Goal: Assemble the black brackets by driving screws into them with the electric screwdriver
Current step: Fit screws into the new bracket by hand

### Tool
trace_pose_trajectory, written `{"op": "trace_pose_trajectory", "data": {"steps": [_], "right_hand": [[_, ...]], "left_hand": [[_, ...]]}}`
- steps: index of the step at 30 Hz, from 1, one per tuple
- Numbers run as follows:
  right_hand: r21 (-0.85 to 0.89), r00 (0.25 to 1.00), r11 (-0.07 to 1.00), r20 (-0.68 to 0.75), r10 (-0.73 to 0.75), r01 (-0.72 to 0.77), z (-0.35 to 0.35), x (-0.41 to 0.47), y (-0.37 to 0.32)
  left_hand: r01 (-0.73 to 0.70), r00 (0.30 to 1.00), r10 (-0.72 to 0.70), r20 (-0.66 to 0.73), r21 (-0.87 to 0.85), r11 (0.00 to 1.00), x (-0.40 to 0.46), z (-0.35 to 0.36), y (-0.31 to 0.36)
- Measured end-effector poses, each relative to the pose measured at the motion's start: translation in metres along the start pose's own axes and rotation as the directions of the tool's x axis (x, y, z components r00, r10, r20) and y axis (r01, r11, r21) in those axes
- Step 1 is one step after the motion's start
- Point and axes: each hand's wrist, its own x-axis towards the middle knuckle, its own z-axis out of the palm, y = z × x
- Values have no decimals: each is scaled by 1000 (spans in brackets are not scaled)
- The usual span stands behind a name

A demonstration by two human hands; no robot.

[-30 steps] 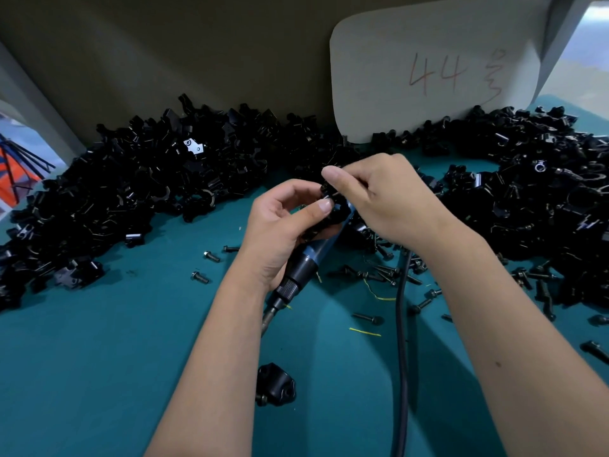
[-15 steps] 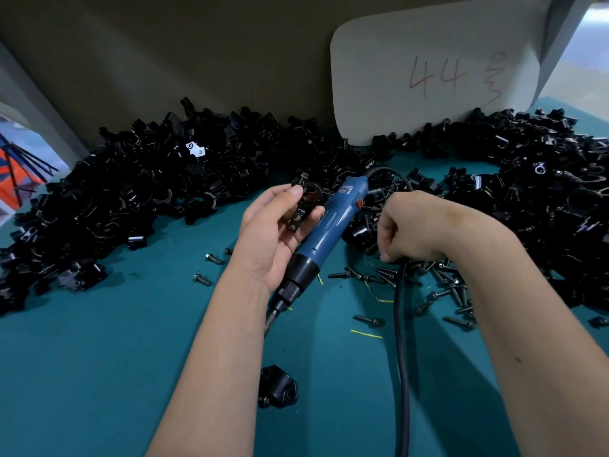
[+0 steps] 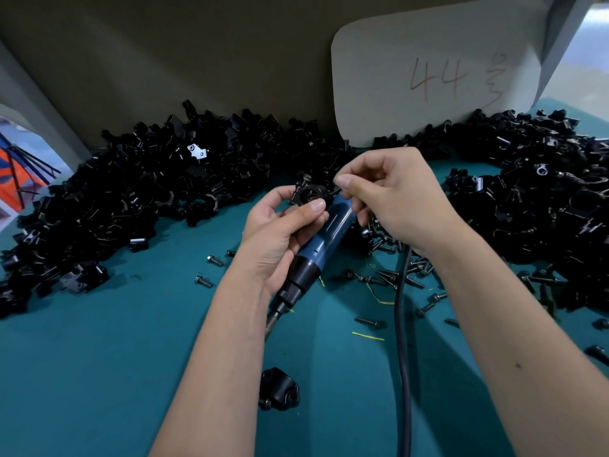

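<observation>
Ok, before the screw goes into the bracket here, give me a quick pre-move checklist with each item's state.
1. Black ring-shaped bracket held in left hand fingertips: ok.
2. Blue electric screwdriver tucked in the left palm, bit pointing down and away from the bracket: not ok for driving yet.
3. Right hand pinching a small dark screw beside the bracket: ok.
4. Screw lined up with a bracket hole: cannot tell.
5. Black power cable trailing between the forearms over the teal table mat, free of the hands: ok.
</observation>
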Motion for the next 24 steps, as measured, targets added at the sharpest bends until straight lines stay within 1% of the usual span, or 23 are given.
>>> {"op": "trace_pose_trajectory", "data": {"steps": [2, 4, 6, 8, 10, 13, 16, 17, 20, 24], "right_hand": [[12, 1000, 1000, -10, -12, 12, 1, -1, 1], [8, 1000, 1000, 15, -5, 5, 1, -1, 1], [-5, 999, 1000, 49, 18, -18, 0, -1, 0], [29, 997, 998, 59, 46, -48, 1, -2, -1], [130, 998, 990, 37, 53, -58, 4, -3, -2], [318, 999, 948, -31, 24, -13, 14, -4, -5], [450, 998, 893, -52, 22, 4, 23, -5, -8], [469, 999, 883, -48, 17, 7, 24, -5, -8], [455, 1000, 890, -3, -23, 22, 23, -6, -5], [413, 1000, 911, 6, 1, -3, 25, -6, -1]], "left_hand": [[1, 1000, -1, 13, 8, 1000, 0, 0, 0], [0, 1000, -1, 18, 15, 1000, 0, -1, 0], [3, 1000, -4, 29, 26, 1000, 0, -1, 0], [6, 999, -8, 38, 30, 1000, -1, -1, 1], [10, 998, -10, 56, 9, 1000, 0, -1, 2], [27, 995, -20, 102, -71, 997, 0, 0, 4], [61, 992, -43, 118, -156, 986, -2, 4, 4], [70, 993, -50, 109, -184, 980, -2, 6, 4], [94, 994, -74, 82, -276, 957, -2, 7, 3], [123, 989, -98, 111, -244, 962, -2, 6, 4]]}}
